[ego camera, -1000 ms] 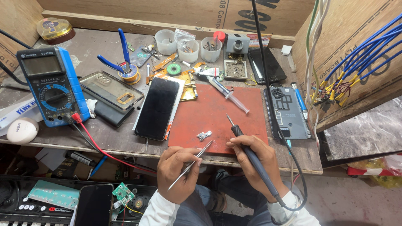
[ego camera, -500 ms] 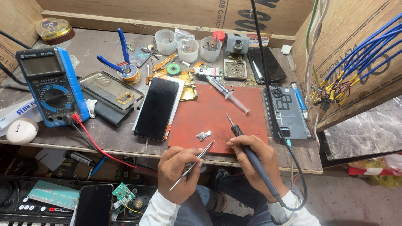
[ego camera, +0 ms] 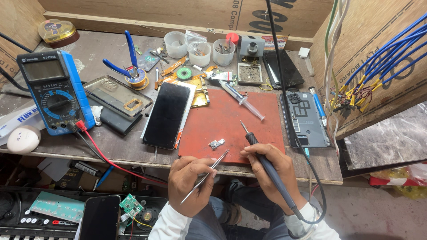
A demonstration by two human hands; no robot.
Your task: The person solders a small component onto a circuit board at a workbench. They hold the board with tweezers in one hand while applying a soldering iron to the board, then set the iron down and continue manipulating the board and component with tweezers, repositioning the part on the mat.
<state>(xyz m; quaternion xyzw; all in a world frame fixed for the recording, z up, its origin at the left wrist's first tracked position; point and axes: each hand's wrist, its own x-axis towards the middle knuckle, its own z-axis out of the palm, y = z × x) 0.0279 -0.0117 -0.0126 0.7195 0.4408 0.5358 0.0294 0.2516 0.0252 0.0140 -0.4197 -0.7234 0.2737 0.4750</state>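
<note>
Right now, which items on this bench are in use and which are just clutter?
In use: left hand with tweezers; right hand with soldering iron; small metal part; red mat.
Lying about: multimeter; black phone; syringe; blue-handled pliers.

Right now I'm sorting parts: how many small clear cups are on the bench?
3, in a row at the back of the bench: left cup, middle cup, right cup. Clutter may hide others.
</note>
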